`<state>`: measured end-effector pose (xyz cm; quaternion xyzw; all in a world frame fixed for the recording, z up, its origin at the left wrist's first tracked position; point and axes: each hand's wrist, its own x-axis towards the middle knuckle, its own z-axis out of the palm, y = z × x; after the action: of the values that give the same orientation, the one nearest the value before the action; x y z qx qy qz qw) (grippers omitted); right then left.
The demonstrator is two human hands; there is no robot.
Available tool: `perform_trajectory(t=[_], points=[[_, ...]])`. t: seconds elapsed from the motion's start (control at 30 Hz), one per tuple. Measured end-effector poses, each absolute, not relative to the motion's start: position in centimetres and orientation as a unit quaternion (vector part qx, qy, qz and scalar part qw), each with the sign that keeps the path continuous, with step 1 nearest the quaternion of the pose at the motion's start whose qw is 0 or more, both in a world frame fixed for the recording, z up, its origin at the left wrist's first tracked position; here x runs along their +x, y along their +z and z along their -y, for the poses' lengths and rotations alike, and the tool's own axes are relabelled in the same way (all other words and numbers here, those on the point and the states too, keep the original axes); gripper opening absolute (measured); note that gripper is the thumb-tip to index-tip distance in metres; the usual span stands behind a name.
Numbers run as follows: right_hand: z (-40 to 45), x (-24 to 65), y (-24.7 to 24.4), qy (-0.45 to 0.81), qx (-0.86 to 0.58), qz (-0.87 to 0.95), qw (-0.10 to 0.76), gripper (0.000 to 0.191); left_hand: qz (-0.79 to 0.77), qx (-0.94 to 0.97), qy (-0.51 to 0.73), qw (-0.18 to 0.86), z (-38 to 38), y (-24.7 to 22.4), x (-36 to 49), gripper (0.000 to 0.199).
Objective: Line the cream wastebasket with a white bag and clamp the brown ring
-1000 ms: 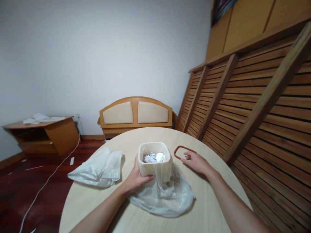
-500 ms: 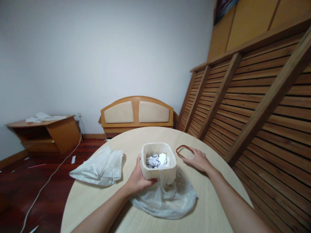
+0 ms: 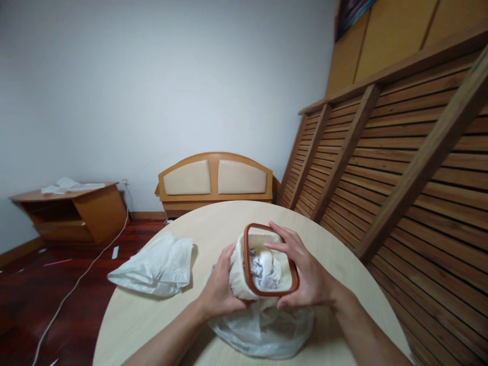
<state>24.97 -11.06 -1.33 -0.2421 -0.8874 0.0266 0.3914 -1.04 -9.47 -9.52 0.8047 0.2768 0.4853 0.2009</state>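
A small square bin lined with a thin white bag stands tilted over the table, crumpled paper inside it. My left hand grips the bin's left side. A brown square ring lies at the bin's mouth, slanted, and my right hand is closed on its right side, fingers over the far edge and thumb at the near corner. The loose part of the liner bag spreads on the table below the bin.
On the round table, a white plastic bag lies at the left. Beyond are a headboard, a low wooden cabinet at the left, and leaning wooden slats at the right.
My right hand has lifted the brown ring from the table and brought it left onto the bin's mouth. The bin, in my left hand, has tilted and shifted slightly right.
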Motion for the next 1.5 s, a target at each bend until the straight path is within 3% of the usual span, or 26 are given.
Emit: perform_trajectory(t=[0.27,0.83,1.13,1.33,1.4,1.5], points=[[10.2,25.5,-2.1,0.033,-0.242,0.905,0.348,0.107,-0.261,0.831,0.475,0.122,9.3,-9.4,-1.5,0.127],[10.0,25.6,-2.2,0.06,-0.233,0.906,0.349,0.112,-0.263,0.829,0.457,0.187,9.6,-8.4,-2.0,0.121],[9.6,25.6,-2.2,0.105,-0.248,0.901,0.34,0.077,-0.242,0.787,0.433,0.366,9.8,-8.4,-1.7,0.119],[9.1,25.0,-2.9,0.121,-0.261,0.884,0.368,0.071,-0.262,0.797,0.426,0.34,9.5,-9.5,-2.5,0.145],[9.2,24.6,-3.1,0.123,-0.26,0.88,0.379,0.07,-0.26,0.795,0.455,0.307,9.6,-9.1,-2.8,0.138],[9.4,23.8,-3.3,0.125,-0.26,0.874,0.39,0.068,-0.243,0.79,0.508,0.242,10.1,-7.7,-3.1,0.101]])
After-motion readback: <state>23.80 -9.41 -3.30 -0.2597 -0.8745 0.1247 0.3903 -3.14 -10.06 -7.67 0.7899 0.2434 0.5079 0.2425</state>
